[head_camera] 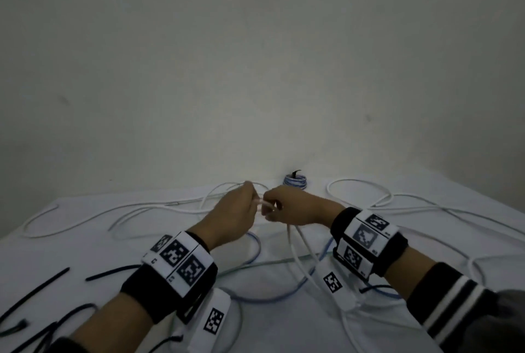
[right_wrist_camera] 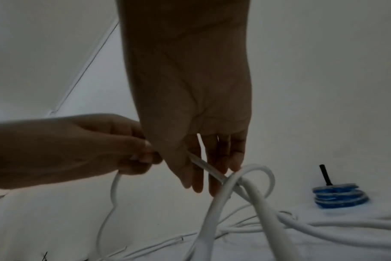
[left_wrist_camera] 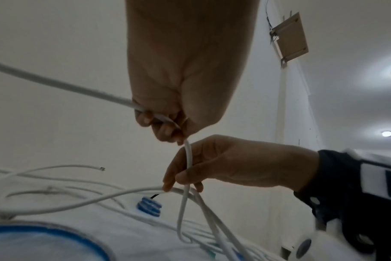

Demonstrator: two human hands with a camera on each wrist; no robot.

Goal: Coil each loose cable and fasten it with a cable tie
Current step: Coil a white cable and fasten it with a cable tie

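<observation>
White cable (head_camera: 297, 242), thin and round, raised off the white cloth between both hands, loose loops trailing below. Blue cable (head_camera: 257, 250) lies uncoiled nearby. Blue coil (right_wrist_camera: 340, 195), already tied, lies beyond.

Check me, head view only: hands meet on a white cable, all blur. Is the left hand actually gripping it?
Observer: Yes. The left wrist view shows the left hand with fingers curled round the white cable, which leaves the grip downward.
Operator: And the other one?
Observer: The right hand pinches at least two white strands together.
Operator: Anything loose nearby?
Observer: A cut cable end juts free in the air, left of the blue coil.
</observation>
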